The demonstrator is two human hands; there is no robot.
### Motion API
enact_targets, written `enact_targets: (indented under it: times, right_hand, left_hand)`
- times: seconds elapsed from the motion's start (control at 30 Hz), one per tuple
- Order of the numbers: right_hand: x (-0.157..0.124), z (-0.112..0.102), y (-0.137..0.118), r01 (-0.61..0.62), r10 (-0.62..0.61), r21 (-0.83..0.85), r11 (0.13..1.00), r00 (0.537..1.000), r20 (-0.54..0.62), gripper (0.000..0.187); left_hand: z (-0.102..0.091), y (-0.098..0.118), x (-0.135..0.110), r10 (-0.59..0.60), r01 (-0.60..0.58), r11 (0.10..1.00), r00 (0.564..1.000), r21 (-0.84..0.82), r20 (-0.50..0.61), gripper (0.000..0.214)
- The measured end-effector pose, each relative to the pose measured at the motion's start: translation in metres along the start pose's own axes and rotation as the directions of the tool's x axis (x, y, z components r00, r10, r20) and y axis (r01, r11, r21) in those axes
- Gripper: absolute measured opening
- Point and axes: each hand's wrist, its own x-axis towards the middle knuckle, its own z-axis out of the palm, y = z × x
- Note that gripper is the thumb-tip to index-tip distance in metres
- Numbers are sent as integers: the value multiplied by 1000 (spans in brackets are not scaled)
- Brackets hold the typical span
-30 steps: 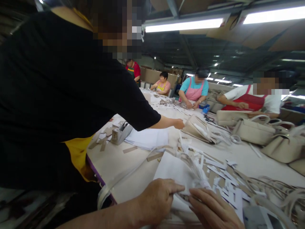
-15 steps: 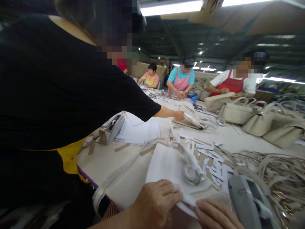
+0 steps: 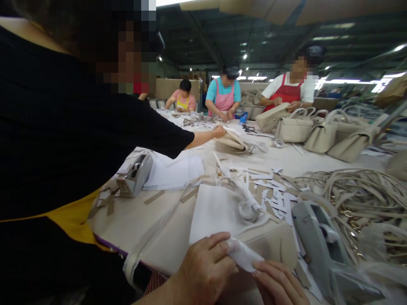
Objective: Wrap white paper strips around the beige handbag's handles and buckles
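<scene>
Both of my hands are low in the view, at the near edge of the table. Between them runs a folded strip of thin white wrapping (image 3: 245,256). My left hand (image 3: 206,264) pinches its left end with curled fingers. At the right end, the fingertips of my right hand (image 3: 280,281) press together on the same wrapping. Just beyond lies a beige handbag (image 3: 271,239), partly covered by a white sheet (image 3: 214,209). A coiled, white-wrapped strap (image 3: 251,209) rests on that sheet. My fingers hide what the wrapping encloses, if anything.
A grey tape dispenser (image 3: 321,237) stands close on my right, before a heap of beige straps (image 3: 346,186). White paper strips (image 3: 276,197) litter the table. At left, a co-worker in black (image 3: 127,118) reaches across toward a beige bag (image 3: 233,142). Finished-looking handbags (image 3: 294,129) stand behind.
The view has shifted, so most things appear further left and higher. More of the handbag shows beside my hands. The wrapping between my fingers looks wider and flatter.
</scene>
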Motion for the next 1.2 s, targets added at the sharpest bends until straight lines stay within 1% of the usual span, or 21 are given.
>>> enact_targets:
  times: [0.03,0.1,0.17,0.23,0.3,0.37,0.47,0.53,0.6,0.7,0.8,0.87,0.9,0.97,1.07,1.13,1.2]
  right_hand:
    - [1,2,-1,-8,9,16,1000,1000,-10,14]
    - [3,3,0,-30,29,55,998,1000,5,13]
    - [4,2,2,-73,72,74,995,997,27,15]
    - [4,2,3,-84,81,68,994,996,36,18]
    - [0,2,5,-37,35,48,998,998,42,21]
    - [-5,3,5,24,-26,19,1000,998,61,23]
    - [-14,6,5,63,-60,-28,998,995,76,27]
    - [-17,9,4,64,-59,-57,996,995,78,28]
    - [-18,11,4,71,-63,-93,993,994,89,27]
    - [-17,17,4,88,-73,-147,985,992,99,26]
    - [-13,22,7,102,-85,-183,978,992,95,26]
    - [-10,24,12,124,-106,-186,975,989,107,26]
    - [-8,24,15,139,-119,-182,973,986,115,26]
    - [-3,23,21,176,-154,-165,970,978,138,27]
    - [5,18,30,218,-197,-138,966,968,153,27]
    - [10,15,34,234,-218,-114,965,966,135,28]
    - [16,13,37,227,-219,-82,970,970,103,27]
  left_hand:
    - [1,0,0,-18,19,1000,1000,12,-17,12]
    - [2,0,2,-46,46,999,998,25,-30,12]
    - [2,1,3,-65,66,998,997,24,-29,11]
    - [2,2,4,-101,102,995,994,21,-31,9]
    - [1,3,3,-145,145,989,989,11,-38,7]
    - [1,4,3,-157,157,988,986,-3,-53,6]
    - [1,6,2,-146,146,989,988,-5,-43,15]
    - [2,7,3,-163,163,986,987,22,-1,15]
    - [1,7,5,-215,211,975,975,74,59,13]
    - [-2,9,10,-306,275,943,938,187,162,9]
    - [-10,9,21,-346,257,916,895,309,281,4]
    - [-16,8,30,-336,200,909,870,367,359,4]
    - [-19,7,35,-316,158,909,865,384,390,3]
    - [-22,2,42,-243,63,916,873,395,424,3]
    - [-21,-11,49,-114,-51,929,902,366,416,7]
    - [-18,-21,50,-64,-66,953,909,296,411,8]
    - [-16,-29,49,-49,-32,982,911,187,409,16]
